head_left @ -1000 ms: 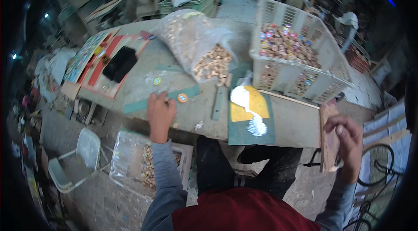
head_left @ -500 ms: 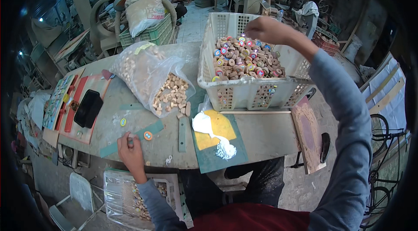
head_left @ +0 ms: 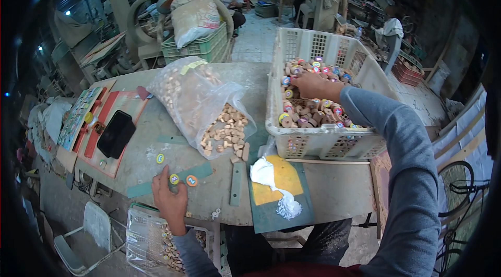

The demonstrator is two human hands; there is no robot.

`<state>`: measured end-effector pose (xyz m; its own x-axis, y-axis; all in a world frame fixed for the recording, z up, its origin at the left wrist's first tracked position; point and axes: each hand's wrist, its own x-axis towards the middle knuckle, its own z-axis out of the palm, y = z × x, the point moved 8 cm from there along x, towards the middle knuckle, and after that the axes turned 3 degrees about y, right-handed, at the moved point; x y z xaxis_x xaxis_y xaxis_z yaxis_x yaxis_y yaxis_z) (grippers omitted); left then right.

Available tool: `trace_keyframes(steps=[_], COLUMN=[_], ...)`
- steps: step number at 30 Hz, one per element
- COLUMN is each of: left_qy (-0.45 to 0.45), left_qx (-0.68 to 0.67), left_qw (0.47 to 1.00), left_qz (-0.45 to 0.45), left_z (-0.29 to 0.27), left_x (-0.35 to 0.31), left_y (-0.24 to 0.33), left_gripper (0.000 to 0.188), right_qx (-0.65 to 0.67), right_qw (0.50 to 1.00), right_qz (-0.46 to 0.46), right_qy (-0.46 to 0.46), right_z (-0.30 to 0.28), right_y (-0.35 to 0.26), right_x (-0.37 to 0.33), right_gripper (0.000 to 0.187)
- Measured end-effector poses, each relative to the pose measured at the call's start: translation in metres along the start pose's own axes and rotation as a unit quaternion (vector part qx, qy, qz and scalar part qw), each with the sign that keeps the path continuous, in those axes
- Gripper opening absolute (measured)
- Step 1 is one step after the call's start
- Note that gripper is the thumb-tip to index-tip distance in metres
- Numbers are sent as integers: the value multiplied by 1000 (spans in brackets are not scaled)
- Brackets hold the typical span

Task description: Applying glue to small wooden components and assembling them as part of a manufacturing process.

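Observation:
A yellow-faced round wooden piece [head_left: 174,179] sits between the thumb and forefinger of my left hand [head_left: 169,201], closed on it at a flat green strip [head_left: 201,171]. Just to its right lies an orange-faced round piece [head_left: 192,180]. Another yellow-faced piece [head_left: 159,158] lies a little farther back. My right hand [head_left: 317,87] is down in the white plastic crate [head_left: 323,139], its fingertips hidden among the small wooden spools [head_left: 313,112] with coloured faces. What those fingers touch or hold does not show.
A clear plastic bag [head_left: 190,94] spills plain wooden bits [head_left: 225,128] onto the table. White string [head_left: 274,185] lies on a yellow and green sheet [head_left: 292,172]. A black tray [head_left: 116,135] is at the left. Below the table edge stands a plastic-lined crate [head_left: 151,232].
My right hand has lowered from above the crate into the wooden spools. My left hand now has the yellow-faced piece beside the orange one. The whole view has shifted.

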<state>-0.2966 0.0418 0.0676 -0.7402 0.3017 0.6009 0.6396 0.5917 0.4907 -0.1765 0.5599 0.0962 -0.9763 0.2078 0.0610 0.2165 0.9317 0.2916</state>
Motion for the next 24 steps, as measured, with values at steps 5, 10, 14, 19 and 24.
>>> trace_keyframes(steps=[5, 10, 14, 19, 24], left_qy=[-4, -4, 16, 23, 1], left_qx=[-22, -58, -130, -136, -122], left_qw=[999, 996, 990, 986, 988], left_qz=[-37, -73, -53, -91, -99], left_z=[-5, -14, 10, 4, 3], left_x=[-5, -11, -5, -4, 3], left_y=[-5, -10, -22, -47, -33], left_gripper=[58, 56, 54, 50, 49], right_qx=[45, 122, 288, 467, 293], right_qw=[998, 967, 902, 831, 908], right_qz=[40, 122, 122, 154, 280], right_qy=[26, 186, 296, 261, 105], right_z=[-28, -132, -213, -241, -176], right_y=[1, 37, 41, -18, -35], right_x=[-5, -22, -125, -252, -380], right_gripper=[26, 20, 25, 29, 16])
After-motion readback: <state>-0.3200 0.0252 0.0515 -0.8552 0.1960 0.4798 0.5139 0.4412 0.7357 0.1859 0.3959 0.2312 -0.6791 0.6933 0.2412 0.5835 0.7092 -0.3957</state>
